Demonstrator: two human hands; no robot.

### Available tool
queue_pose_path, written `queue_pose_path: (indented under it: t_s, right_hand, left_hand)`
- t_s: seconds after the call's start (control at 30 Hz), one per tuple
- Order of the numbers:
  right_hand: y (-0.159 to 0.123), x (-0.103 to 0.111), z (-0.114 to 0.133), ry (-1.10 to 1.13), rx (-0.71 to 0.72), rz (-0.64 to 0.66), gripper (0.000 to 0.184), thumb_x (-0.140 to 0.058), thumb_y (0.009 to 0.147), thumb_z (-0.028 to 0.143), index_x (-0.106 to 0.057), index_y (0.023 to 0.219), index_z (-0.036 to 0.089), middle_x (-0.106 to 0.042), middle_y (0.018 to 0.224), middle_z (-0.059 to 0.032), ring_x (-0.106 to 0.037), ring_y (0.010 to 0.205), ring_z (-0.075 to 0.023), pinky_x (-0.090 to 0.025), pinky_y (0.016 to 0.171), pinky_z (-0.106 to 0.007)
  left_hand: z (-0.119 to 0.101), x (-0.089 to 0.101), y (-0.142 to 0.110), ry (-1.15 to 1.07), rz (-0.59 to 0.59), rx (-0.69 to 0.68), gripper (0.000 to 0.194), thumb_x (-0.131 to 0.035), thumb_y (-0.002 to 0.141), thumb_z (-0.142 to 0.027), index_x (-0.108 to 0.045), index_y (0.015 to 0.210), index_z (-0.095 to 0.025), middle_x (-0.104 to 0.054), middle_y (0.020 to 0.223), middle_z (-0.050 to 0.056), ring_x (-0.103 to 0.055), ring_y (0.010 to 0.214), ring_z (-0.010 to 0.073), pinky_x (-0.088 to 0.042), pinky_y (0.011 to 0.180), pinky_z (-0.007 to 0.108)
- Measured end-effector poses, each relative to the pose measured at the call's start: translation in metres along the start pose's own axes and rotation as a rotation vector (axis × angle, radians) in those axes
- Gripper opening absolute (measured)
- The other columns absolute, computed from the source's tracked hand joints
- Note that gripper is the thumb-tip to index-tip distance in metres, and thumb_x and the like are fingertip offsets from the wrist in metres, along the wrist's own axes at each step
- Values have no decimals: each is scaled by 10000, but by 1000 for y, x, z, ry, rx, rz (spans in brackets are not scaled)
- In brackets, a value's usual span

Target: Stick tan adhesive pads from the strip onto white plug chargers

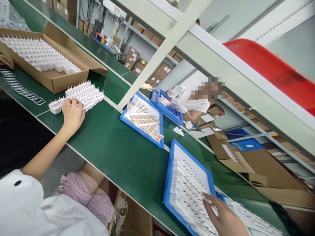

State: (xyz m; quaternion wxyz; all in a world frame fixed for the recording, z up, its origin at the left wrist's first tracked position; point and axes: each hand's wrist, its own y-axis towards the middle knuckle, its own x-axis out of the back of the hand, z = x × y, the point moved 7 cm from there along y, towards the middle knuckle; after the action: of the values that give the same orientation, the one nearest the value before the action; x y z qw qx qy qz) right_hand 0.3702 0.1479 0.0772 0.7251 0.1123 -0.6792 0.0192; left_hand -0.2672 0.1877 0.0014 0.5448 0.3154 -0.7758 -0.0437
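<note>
My left hand (72,113) reaches out to the left and lies palm down on a cluster of white plug parts (83,93) standing on the green belt (115,147). Its fingers curl over the nearest parts at the cluster's edge. My right hand (221,216) is at the bottom right, fingers stretched flat on rows of white pieces in a blue tray (169,170). It touches the pieces without lifting any.
An open cardboard box (59,80) of white parts sits at the far left, beside a row of metal clips (22,88). A second blue tray (144,119) holds tan strips. Across the belt a person (194,101) works. Another person's hand (6,61) shows at the left edge.
</note>
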Motion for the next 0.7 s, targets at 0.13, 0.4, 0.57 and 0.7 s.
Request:
queue_pose_path:
  t_s: [0.13,0.4,0.57,0.7]
  right_hand:
    - [113,-11,119,117,230,26,363,-469,909,486,-735,977,248,-789,1035,-164,-759,986,-366,-610,929,-543]
    - [298,-119,224,173,195,104,471,-657,983,450,-606,1365,179,-609,1437,-139,-607,1300,-303,-503,1102,-562]
    - [303,-141,233,133,146,193,379,-658,996,415,-640,1286,171,-669,1287,-97,-683,1107,-238,-600,946,-458]
    - [285,-141,236,89,119,166,348,-649,1004,403,-648,1268,177,-673,1276,-96,-684,1094,-227,-602,941,-448]
  left_hand:
    - [-6,-6,-7,-22,77,-54,332,-398,982,-270,-656,1090,-93,-686,1103,221,-584,1122,397,-501,852,465]
    - [-50,-16,-42,-296,162,-231,377,-369,1040,-433,-653,966,-197,-709,954,75,-689,817,225,-504,718,326]
    - [-64,-25,-50,-209,109,-287,358,-357,1052,-373,-649,974,-180,-693,944,99,-665,866,266,-484,686,352]
    - [-64,-22,-46,-128,74,-265,344,-372,1037,-331,-673,986,-173,-695,958,120,-630,889,294,-476,681,368]
